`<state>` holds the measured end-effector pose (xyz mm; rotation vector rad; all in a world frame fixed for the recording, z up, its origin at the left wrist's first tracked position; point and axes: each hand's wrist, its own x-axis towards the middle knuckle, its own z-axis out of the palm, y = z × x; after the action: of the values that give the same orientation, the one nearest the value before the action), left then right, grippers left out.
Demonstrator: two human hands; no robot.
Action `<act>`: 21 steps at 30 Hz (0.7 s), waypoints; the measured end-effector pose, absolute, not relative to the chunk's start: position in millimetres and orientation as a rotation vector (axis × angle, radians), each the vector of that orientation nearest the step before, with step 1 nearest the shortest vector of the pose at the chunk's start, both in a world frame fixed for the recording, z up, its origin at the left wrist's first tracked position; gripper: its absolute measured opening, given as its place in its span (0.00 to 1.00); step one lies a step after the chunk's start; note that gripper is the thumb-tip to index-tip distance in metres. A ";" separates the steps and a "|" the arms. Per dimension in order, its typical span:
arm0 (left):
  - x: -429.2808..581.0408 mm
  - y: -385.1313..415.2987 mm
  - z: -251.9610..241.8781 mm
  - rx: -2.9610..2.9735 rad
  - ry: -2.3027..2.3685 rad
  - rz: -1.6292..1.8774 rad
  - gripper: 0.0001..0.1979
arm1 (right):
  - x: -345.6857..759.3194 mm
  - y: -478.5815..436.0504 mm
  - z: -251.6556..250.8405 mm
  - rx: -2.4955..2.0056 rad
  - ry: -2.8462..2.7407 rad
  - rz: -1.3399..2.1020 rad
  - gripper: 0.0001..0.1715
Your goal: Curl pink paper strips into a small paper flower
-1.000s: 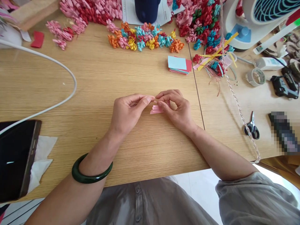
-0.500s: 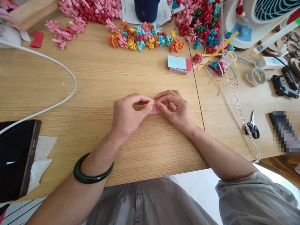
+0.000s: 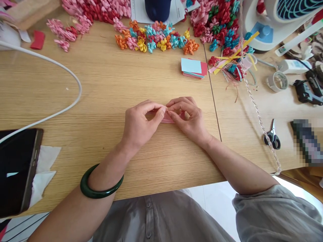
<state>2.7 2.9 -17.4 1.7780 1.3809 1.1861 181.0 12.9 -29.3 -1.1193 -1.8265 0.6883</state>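
Observation:
A pink slip of paper (image 3: 167, 118) shows between and behind my fingers, low over the wooden table. My left hand (image 3: 143, 122) pinches with thumb and index finger beside it, a dark green bangle (image 3: 101, 193) on that forearm. Thumb and index fingertips of my right hand (image 3: 188, 116) press together right against the left fingertips. Part of the pink paper lies behind the right fingers, and the exact pinched spot is hidden. Beyond the hands rests a stack of light blue and red paper cards (image 3: 191, 66).
Curled paper flowers (image 3: 156, 37) line the back. At right are scissors (image 3: 272, 136), a tape roll (image 3: 277, 81), a glue gun (image 3: 306, 92), a twisted clear cord (image 3: 254, 101) and a fan (image 3: 264, 30). A tablet (image 3: 19, 168) and white cable (image 3: 75, 79) occupy the left.
My left hand has shifted slightly right, so the two sets of fingertips now meet. More of the pink paper shows to the left, behind the fingers.

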 end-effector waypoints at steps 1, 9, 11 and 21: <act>2.4 3.3 -17.3 1.753 1.359 1.187 0.07 | 181.3 13.3 -29.6 -1.123 -1.823 0.682 0.08; 2.8 3.4 -13.6 1.835 1.344 1.230 0.08 | 182.3 13.7 -30.9 -1.128 -1.829 0.691 0.09; 2.3 3.5 -14.5 1.881 1.357 1.224 0.08 | 182.0 13.5 -30.6 -1.129 -1.843 0.691 0.09; 6.1 -5.4 -16.5 2.188 1.568 1.226 0.07 | 181.3 12.5 -31.6 -1.025 -1.873 0.648 0.08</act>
<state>6.1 -5.4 -16.5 2.1876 1.5683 1.2262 181.3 12.5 -31.6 -1.0251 -1.8725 0.6480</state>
